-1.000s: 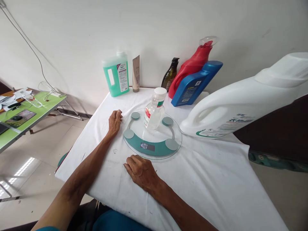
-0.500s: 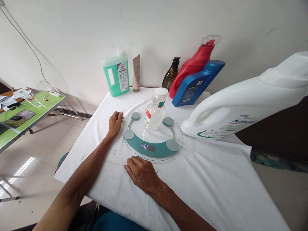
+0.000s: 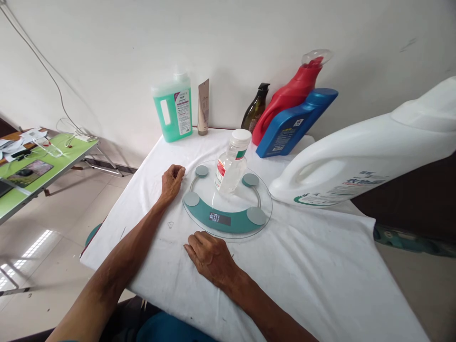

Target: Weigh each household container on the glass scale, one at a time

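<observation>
Covering the tabletop (image 3: 320, 266), a white cloth hides its surface and is cut off at the lower edge. One large white jug (image 3: 356, 156) is seen lying on its side at the right, its cap end cut off by the frame. One round glass scale (image 3: 227, 205) with four grey pads is set at the middle, its lit display too small to be read. Five containers are lined along the wall: a green jug (image 3: 173, 114), a red bottle (image 3: 285, 97), a blue bottle (image 3: 294, 124), a dark pump bottle (image 3: 254, 111) partly hidden, and a tube (image 3: 203, 107). One clear bottle (image 3: 231, 164) with a white cap is stood upright on the scale. The left hand (image 3: 171, 181) is rested loosely curled, empty, just beside the scale's left rim; the right hand (image 3: 210, 256) is laid flat and empty near its front.
</observation>
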Demonstrator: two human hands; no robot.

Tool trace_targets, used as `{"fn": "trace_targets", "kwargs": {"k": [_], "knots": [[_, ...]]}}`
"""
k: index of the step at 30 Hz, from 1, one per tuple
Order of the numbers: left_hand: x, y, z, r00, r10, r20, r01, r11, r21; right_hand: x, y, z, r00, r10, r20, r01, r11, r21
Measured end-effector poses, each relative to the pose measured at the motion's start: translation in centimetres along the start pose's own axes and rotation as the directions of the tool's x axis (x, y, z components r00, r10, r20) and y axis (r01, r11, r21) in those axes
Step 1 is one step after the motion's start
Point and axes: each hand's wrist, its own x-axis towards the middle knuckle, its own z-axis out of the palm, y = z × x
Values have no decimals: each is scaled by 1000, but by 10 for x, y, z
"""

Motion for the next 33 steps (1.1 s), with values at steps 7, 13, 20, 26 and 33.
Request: {"fn": "trace_targets", "kwargs": {"k": [7,13,20,26,33], "knots": [[-1,1,-1,1000,-7,10,7,1000,7,0,0,1,1000,2,5,-2,1000,2],[0,0,-1,1000,-6,8,6,1000,5,-1,0,0,1000,4,10,-4,1000,1],[-1,1,-1,1000,-12,6,11,1000,12,0,0,0,1000,7,12,-7,1000,1],[-1,1,-1,1000,-9,11,8,1000,15,0,0,-1,1000,7,1,-7,1000,8],[-1,1,-1,1000,-12,9,12,1000,11,-1,0,0,1000,9,26,-9,1000,0]]}}
